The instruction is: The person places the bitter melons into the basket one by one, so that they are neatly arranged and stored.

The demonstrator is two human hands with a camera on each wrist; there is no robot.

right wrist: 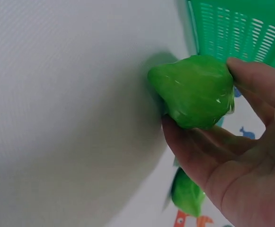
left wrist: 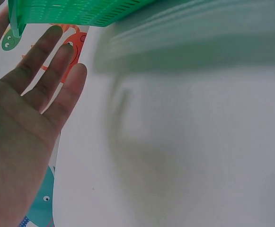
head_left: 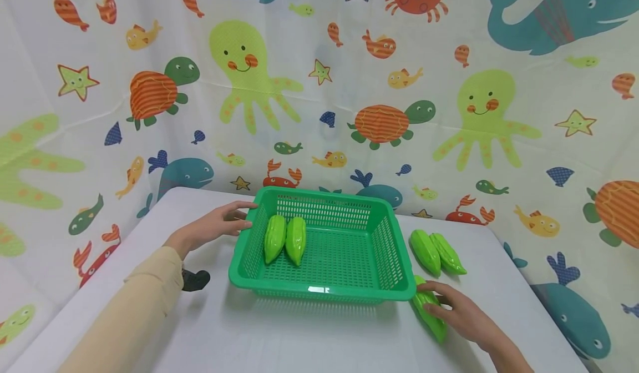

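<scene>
A green plastic basket (head_left: 319, 291) with slotted walls stands on the white table. Two glossy green, ridged fruits (head_left: 275, 238) lie side by side in its left part. At the basket's left rim is my left hand (head_left: 219, 226), its fingers loosely extended; in the left wrist view the fingers (left wrist: 47, 85) are spread beside the basket wall. Just outside the basket's front right corner, my right hand (head_left: 456, 309) holds a third green ridged fruit (head_left: 431, 317) between thumb and fingers. The right wrist view shows this fruit (right wrist: 194, 92) end-on, at the table surface.
Two more green fruits (head_left: 439, 252) lie together on the table, right of the basket. Beside my left forearm is a small black object (head_left: 196, 280), partly hidden by the sleeve. A curtain (head_left: 319, 95) printed with sea animals hangs behind the table and along its sides.
</scene>
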